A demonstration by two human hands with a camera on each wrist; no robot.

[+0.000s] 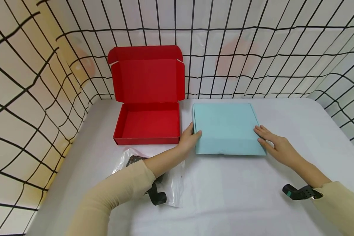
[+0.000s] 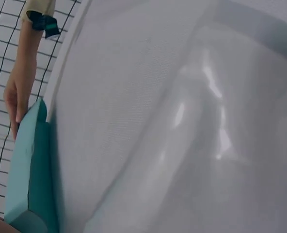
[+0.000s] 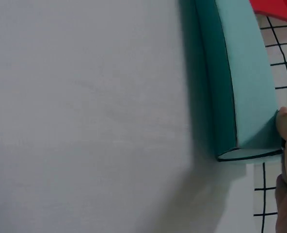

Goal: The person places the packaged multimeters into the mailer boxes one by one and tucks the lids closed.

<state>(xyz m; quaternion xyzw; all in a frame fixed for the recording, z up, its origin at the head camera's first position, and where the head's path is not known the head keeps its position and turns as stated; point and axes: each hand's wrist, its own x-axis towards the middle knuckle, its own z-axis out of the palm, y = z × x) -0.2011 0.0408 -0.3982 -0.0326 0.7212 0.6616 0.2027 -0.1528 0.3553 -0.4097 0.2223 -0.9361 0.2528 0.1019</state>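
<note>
A closed light-blue cardboard box (image 1: pixel 227 124) lies flat on the white-covered table. At its left edge is my left hand (image 1: pixel 188 139), the thumb over the top's edge and the fingers along the side. My right hand (image 1: pixel 278 147) touches the right edge with fairly straight fingers. In the left wrist view the box (image 2: pixel 24 170) runs along the left side, with the right hand (image 2: pixel 22 90) at its far end. The right wrist view has the box's near corner (image 3: pixel 252 97) beside the right thumb (image 3: pixel 284 124).
Left of the blue box stands an open red box (image 1: pixel 148 123), its lid raised against the black wire grid (image 1: pixel 212 55). A clear plastic bag (image 1: pixel 175 183) with a dark item inside lies partly under the left forearm. Grid panels border the table at the back and sides.
</note>
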